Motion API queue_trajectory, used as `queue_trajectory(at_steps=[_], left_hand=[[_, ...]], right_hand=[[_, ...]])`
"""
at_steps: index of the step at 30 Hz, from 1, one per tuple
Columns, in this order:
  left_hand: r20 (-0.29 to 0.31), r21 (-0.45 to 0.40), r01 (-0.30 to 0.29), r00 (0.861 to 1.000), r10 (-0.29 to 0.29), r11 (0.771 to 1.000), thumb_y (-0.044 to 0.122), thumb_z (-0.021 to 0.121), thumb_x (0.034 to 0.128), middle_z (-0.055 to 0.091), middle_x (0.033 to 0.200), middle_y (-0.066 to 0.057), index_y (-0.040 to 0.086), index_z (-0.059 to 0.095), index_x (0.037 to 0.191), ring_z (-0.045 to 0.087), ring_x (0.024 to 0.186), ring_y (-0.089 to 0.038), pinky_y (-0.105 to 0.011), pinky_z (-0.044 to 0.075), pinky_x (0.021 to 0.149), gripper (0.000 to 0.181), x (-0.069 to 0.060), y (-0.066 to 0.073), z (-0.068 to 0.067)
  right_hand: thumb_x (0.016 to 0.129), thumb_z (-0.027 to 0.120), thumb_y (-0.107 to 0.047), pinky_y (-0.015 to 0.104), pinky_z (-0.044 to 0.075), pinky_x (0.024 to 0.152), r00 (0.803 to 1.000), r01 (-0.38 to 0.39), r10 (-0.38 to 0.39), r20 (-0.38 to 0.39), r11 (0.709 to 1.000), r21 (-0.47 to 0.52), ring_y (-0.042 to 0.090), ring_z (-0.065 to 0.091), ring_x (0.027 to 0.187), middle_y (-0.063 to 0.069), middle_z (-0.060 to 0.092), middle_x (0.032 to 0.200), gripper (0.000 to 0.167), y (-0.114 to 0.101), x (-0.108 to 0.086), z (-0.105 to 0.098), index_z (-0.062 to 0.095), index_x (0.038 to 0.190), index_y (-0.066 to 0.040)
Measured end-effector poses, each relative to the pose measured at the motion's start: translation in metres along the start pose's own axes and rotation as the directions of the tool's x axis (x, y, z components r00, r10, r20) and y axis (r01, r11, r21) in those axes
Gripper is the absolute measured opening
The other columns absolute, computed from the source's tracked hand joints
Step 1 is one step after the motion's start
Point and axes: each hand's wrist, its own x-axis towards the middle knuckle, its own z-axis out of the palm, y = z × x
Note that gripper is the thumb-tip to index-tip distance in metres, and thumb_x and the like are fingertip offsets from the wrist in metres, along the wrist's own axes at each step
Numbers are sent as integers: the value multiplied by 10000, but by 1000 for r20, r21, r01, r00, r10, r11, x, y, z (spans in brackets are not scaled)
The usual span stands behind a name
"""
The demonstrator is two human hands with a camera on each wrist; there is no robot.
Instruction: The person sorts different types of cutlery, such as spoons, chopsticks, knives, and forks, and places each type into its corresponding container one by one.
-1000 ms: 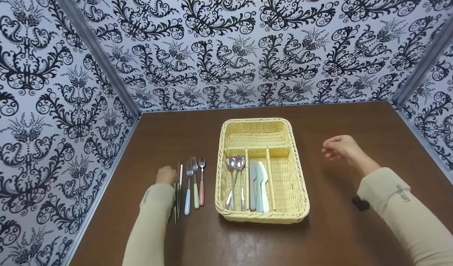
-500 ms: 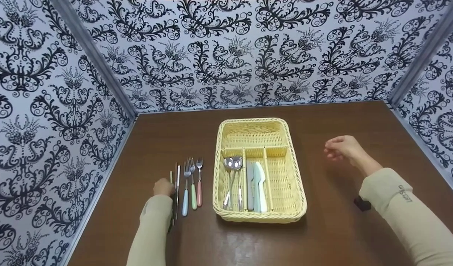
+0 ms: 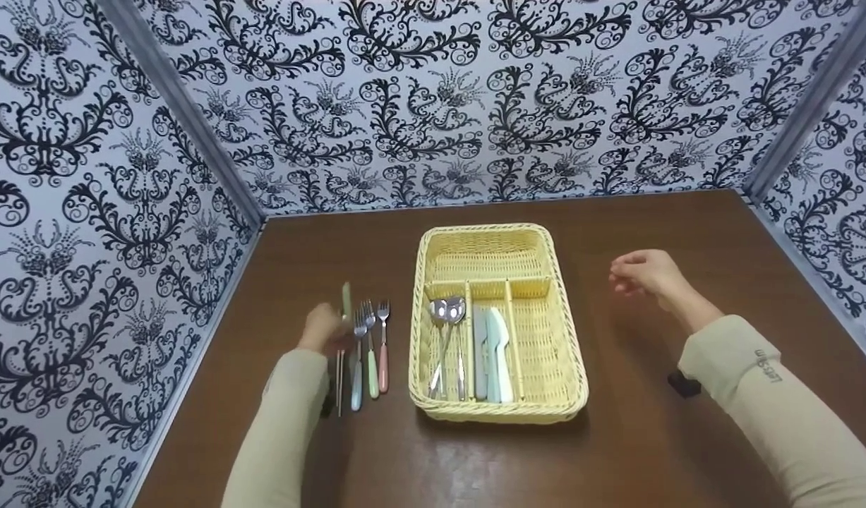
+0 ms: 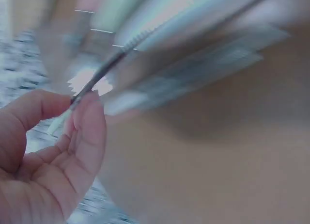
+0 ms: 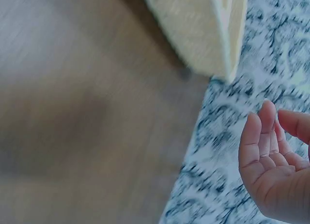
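Observation:
Between thumb and fingertips, my left hand pinches a chopstick with a slim dark shaft and a pale green end. That green end sticks up past the hand in the head view. More chopsticks lie on the table under and beside the hand, partly hidden by it. Just to their right are three forks with blue, green and pink handles. My right hand hovers to the right of the basket, fingers loosely bent and holding nothing. The left wrist view is blurred.
A pale yellow wicker basket with divided compartments stands mid-table. Spoons lie in its left compartment and knives in the middle one. Patterned walls enclose the brown table at the back and sides.
My left hand has lifted the green-ended chopstick and moved slightly up and right toward the forks. My right hand has shifted only a little.

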Motion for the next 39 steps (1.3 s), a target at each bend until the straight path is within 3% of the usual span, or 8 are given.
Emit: queue_trajectory(at_steps=[5, 7, 12, 17, 24, 29, 33, 39], left_hand=[[92, -170, -160, 980, 177, 972, 74, 549, 762, 527, 539, -10, 13, 575, 647, 507, 489, -134, -251, 459, 491, 133, -11, 66, 7], [166, -284, -155, 964, 207, 946, 59, 578, 767, 564, 570, -17, 40, 568, 616, 547, 504, -132, -248, 493, 505, 153, -23, 91, 16], [319, -458, -94, 911, 262, 884, 80, 638, 808, 658, 822, -167, -16, 617, 836, 649, 657, -201, -321, 553, 654, 102, -48, 136, 47], [351, -527, -92, 882, 315, 845, 13, 606, 796, 664, 784, -227, -50, 630, 824, 632, 562, -173, -308, 555, 594, 74, -61, 159, 76], [356, -513, -113, 874, 331, 851, -12, 562, 790, 630, 624, -111, 41, 526, 627, 602, 515, -134, -321, 556, 597, 175, -65, 163, 88], [348, -567, -99, 871, 346, 818, 32, 591, 828, 669, 785, -174, -44, 635, 823, 617, 570, -142, -290, 554, 614, 87, -58, 156, 84], [258, -609, -126, 902, 345, 783, 71, 607, 846, 659, 849, -181, -71, 643, 961, 603, 586, -123, -265, 547, 610, 187, -43, 134, 72], [115, -641, -102, 967, 226, 761, 31, 595, 820, 652, 791, -141, -90, 631, 998, 588, 548, -125, -261, 541, 570, 218, -22, 94, 52]], right_hand=[[847, 577, -53, 248, 540, 625, 996, 87, -87, 7, 996, 4, 68, 602, 586, -34, 640, 732, 375, -24, -4, 40, 504, 1149, 157], [844, 581, -50, 273, 543, 659, 994, 104, -105, 35, 994, 22, 85, 601, 605, -3, 645, 769, 362, -33, -7, 59, 519, 1143, 145], [846, 600, -73, 302, 544, 696, 986, 100, -108, 125, 993, 68, 109, 602, 642, 59, 649, 834, 360, -53, -15, 99, 535, 1141, 123], [844, 618, -95, 226, 522, 602, 979, 57, -78, 190, 992, 113, 83, 575, 586, 40, 654, 798, 361, -60, -20, 120, 544, 1119, 126], [843, 604, -99, 166, 405, 464, 984, 19, -31, 176, 997, 69, 47, 488, 496, -43, 591, 673, 225, -57, -16, 126, 595, 977, 81], [807, 577, -89, 173, 378, 468, 991, -3, -1, 135, 999, 34, 51, 437, 492, -44, 538, 637, 187, -60, -7, 127, 599, 937, 44], [728, 520, -36, 173, 391, 438, 996, -45, 50, 78, 996, -73, 54, 431, 442, -42, 494, 547, 73, -56, 8, 122, 578, 758, -3], [723, 470, 4, 192, 412, 388, 972, -193, 221, 81, 946, -260, 65, 439, 374, -10, 459, 457, 51, -37, 28, 125, 467, 693, -37]])
